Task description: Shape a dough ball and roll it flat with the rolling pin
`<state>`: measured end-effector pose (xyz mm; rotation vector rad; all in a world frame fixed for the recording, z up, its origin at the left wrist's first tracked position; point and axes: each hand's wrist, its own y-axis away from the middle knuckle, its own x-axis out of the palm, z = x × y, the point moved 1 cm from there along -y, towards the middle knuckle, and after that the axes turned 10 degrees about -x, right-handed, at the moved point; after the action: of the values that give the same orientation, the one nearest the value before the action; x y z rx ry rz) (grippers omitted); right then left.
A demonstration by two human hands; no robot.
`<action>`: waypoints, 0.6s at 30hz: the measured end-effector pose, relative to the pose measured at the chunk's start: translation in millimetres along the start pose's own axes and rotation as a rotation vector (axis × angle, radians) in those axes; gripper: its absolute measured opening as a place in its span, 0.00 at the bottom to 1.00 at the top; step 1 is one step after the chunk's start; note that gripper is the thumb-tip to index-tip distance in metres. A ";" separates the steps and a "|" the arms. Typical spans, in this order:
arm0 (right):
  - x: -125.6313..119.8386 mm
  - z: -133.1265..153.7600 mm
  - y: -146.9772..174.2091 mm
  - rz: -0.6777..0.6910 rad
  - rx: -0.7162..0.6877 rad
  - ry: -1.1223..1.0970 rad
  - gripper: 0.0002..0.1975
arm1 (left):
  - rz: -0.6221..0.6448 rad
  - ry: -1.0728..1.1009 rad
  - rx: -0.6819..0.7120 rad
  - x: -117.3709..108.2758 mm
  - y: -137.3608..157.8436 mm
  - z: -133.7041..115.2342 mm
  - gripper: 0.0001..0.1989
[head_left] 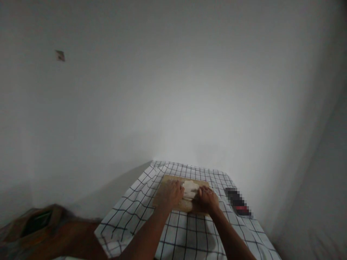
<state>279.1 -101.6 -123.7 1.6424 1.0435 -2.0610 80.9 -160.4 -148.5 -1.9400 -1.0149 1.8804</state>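
Both the left hand (174,193) and right hand (208,198) rest bent fingers against pale dough (190,190) toward the wooden board (183,207)'s far edge; whether gripping, unclear.

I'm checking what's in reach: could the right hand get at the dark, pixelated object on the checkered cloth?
Probably yes: the right hand is at the dough, and only board and checkered cloth show between that hand and the dark, pixelated object.
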 end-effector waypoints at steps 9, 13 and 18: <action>-5.9 6.1 18.5 0.005 -0.051 0.048 0.14 | 0.032 -0.055 0.047 -18.9 14.3 -5.1 0.17; -5.2 5.5 22.9 0.034 -0.101 0.064 0.16 | 0.085 -0.030 0.013 -36.4 20.6 -11.1 0.17; -4.4 5.6 29.5 0.039 -0.124 0.081 0.15 | 0.125 -0.018 0.036 -46.2 29.8 -12.2 0.19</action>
<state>295.2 -126.6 -129.4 1.6819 1.1323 -1.8801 105.1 -207.6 -129.6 -2.0121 -0.8764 1.9711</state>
